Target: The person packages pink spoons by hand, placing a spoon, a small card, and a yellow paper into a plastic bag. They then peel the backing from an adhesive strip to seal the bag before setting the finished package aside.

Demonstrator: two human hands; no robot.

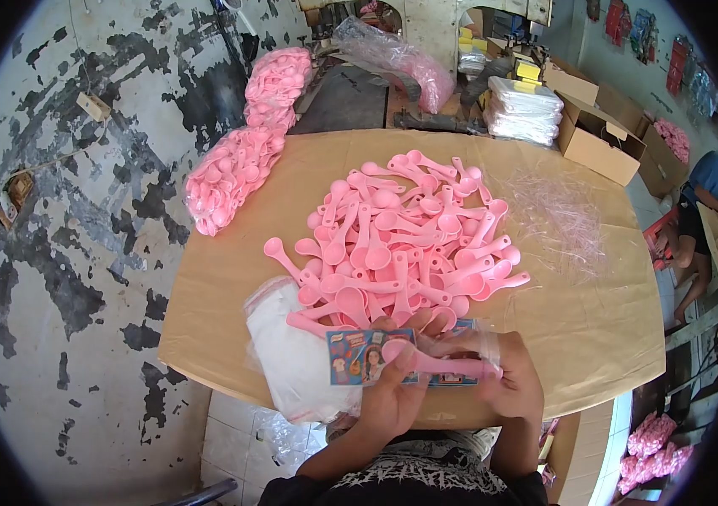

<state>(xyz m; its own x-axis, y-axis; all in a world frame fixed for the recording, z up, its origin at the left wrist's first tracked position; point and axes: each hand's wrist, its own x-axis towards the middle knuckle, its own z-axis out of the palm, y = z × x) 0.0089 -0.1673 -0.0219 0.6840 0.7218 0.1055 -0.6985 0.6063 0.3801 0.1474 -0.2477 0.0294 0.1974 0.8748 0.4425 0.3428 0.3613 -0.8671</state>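
Near the front edge of the table, my left hand (pixel 394 398) is closed around a pink measuring spoon (pixel 447 365) and a printed blue card (pixel 349 358). The thumb presses by the spoon's bowl, and the handle points right. My right hand (pixel 517 381) is closed on a clear plastic bag (pixel 478 341), close to the handle's end; some of its fingers are blurred or hidden. More blue printed card shows behind the spoon. Just beyond both hands lies a large heap of pink measuring spoons (pixel 405 232). A stack of white plastic bags (pixel 295 358) rests left of my left hand.
Bagged pink spoons (pixel 236 173) lean at the table's left edge. Loose clear strands (pixel 561 223) lie on the brown-covered table (pixel 620 312). Behind stand a sewing machine (pixel 426 34), packed plastic bags (pixel 523 110) and an open carton (pixel 602 139). Another person (pixel 700 219) sits at right.
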